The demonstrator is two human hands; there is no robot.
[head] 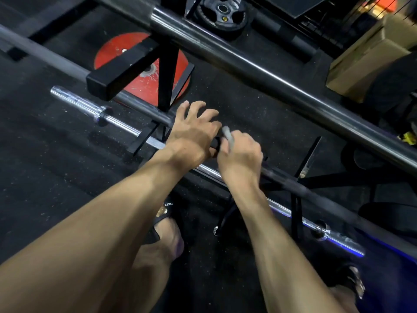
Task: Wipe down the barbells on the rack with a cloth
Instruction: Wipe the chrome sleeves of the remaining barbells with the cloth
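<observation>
Fingers [198, 109] of the left hand [191, 136] are spread and loosely curved, reaching over the dark middle barbell [144, 105] without closing round it, while the right hand [239, 152] is curled tight around a small grey cloth [226, 136], a bunched strip of it poking out above the knuckles. Both hands meet right on that middle barbell, just beyond the rack's black upright [167, 75], and the cloth sits against the shaft there. How much has been wiped? Hard to call: nothing on the steel marks a cleaned stretch from an uncleaned one, so my read is that this bar is mid-wipe at best. Still to do, by that judgement, are the thick dark barbell [248, 64] lying on the far side of the middle one and the chrome barbell [90, 107] on the near side, lower down. Around them: a red weight plate [144, 84] flat on the floor beyond the middle barbell, behind the upright, a black plate [223, 14] marked 5 farther off, a cardboard box [370, 57] past the thick bar. In the way, the upright and the rack's cradle [119, 71] interrupt any long stroke toward the left end, and the person's sandalled foot [167, 224] stands close under the chrome bar.
</observation>
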